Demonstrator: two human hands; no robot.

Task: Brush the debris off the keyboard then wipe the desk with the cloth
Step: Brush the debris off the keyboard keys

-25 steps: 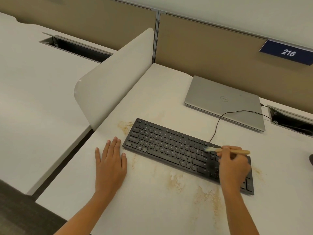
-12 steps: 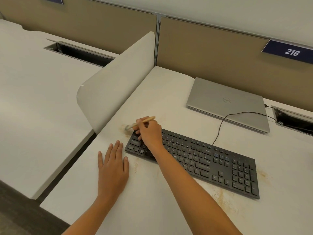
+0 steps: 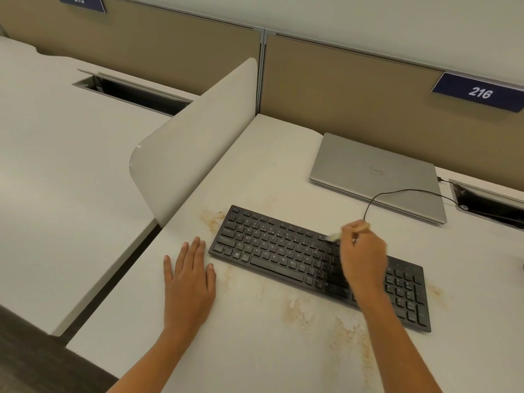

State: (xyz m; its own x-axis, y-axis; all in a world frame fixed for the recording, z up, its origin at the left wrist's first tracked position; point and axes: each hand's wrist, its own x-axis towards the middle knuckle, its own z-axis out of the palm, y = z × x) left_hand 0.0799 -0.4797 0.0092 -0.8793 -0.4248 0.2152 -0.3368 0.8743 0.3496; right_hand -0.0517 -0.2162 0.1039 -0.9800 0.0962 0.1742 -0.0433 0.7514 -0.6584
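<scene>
Your left hand [image 3: 188, 276] lies flat, fingers straight, on the desk [image 3: 255, 171] just beside the keyboard [image 3: 283, 256], which sits mid-desk among tan debris [image 3: 296, 307]. Your right hand [image 3: 363, 259] pinches the brush [image 3: 334, 237] by its wooden handle, bristles on the upper key rows. The brush is probably light and soft-tipped, so grip low and sweep gently.

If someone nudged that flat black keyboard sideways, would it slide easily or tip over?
The flat black keyboard would probably slide, not tip: it lies low and wide on the smooth white desk. It looks thin, so likely light yet stiff. The thin black cable at its far edge might tug back.
</scene>
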